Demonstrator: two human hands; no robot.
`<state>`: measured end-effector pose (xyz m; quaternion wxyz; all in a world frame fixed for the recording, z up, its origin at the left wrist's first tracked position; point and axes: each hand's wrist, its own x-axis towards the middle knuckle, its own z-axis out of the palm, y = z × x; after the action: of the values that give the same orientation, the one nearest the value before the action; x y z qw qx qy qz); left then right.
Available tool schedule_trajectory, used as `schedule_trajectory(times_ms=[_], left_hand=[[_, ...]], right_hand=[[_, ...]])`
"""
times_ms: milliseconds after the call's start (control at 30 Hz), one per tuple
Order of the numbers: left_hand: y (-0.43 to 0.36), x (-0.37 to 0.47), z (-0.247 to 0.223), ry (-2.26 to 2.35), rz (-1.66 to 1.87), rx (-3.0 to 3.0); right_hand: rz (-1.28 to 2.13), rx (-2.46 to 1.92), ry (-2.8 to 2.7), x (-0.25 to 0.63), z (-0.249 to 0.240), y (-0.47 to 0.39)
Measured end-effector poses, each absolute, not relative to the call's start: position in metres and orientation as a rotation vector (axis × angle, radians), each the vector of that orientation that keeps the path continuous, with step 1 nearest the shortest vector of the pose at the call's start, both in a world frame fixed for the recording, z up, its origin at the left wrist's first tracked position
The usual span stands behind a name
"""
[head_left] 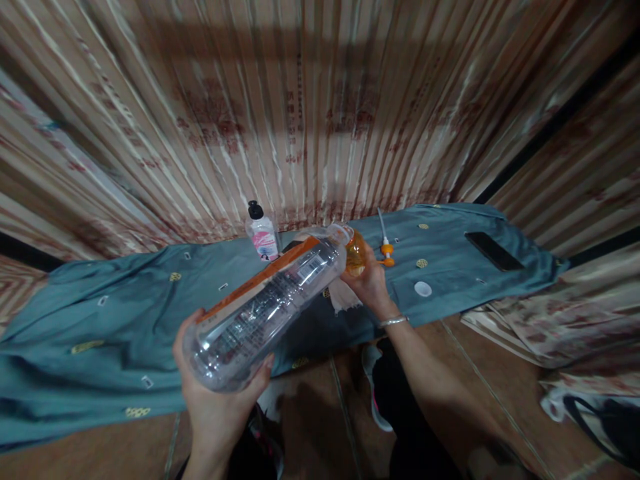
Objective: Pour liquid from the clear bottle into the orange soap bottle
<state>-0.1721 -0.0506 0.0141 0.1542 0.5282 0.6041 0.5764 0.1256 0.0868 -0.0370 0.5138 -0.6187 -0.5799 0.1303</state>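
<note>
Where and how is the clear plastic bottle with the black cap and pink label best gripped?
Probably around its labelled body, below the narrower black cap, from the near left. The clear plastic bottle with the pink label stands on its base, a patterned beige curtain hangs behind, and the large orange-labelled clear plastic bottle slants past on its right.

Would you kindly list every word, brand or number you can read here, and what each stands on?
None is legible.
Large clear bottle: fine print and barcode, too blurred.
Black-capped bottle: pink label lettering, too blurred.
Curtain: vertical characters, too blurred.
Blue-green cloth: marks on white patches, too small.
</note>
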Motion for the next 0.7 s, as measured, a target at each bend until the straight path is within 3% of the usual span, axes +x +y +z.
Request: schedule_trajectory(times_ms=[700], left_hand=[[-0.050, -0.166, 0.021, 1.725, 1.691, 1.479]], right_hand=[[0.296, -1.487, -1.422, 0.128, -0.040, 0.088]])
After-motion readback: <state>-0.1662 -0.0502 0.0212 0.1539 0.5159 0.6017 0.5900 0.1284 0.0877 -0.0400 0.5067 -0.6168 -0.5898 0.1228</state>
